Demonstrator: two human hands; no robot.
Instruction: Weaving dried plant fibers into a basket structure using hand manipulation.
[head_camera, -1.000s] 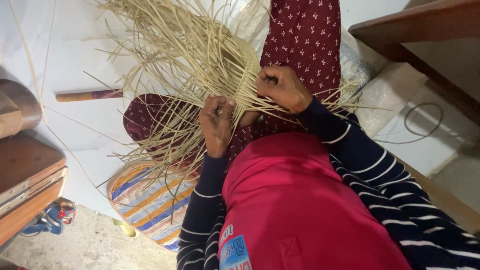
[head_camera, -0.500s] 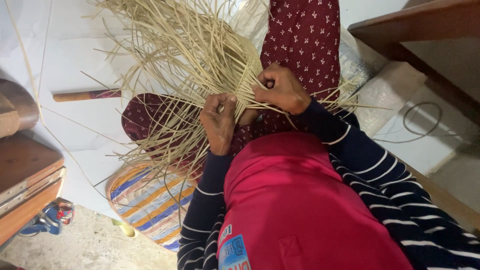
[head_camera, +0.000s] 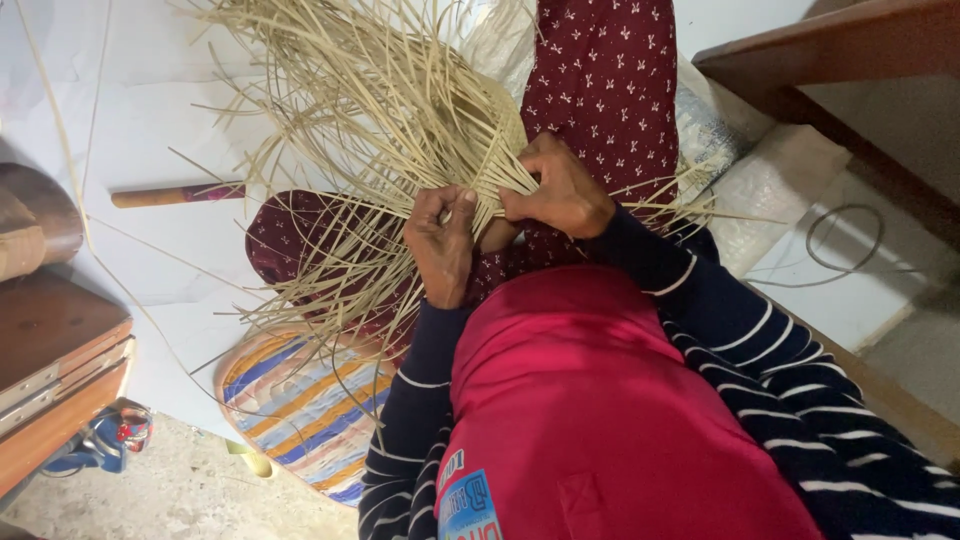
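You are wearing a pink garment over a dark sleeved top with white stripes, filling the nearest part of the view. Just beyond it, your left hand is curling closed, its fingers pinching a few pale straw strips between thumb and fingertips. Your right hand is sitting just beside it, almost touching, and is also closing tight on a bunch of the same strips where they are crossing into a woven patch. The strips are lying across your lap, over the maroon patterned trousers, and are fanning out loosely up and to the left, away from both hands, with thin ends also sticking out to the right past your wrist. Below your left forearm a striped mat in blue, orange and white is lying on the floor. Further left, a wooden-handled tool is resting on the white floor, well apart from the strips' main mass. At the left edge a brown wooden piece of furniture is showing, and at the right a thin cable loop is lying near a wooden step.
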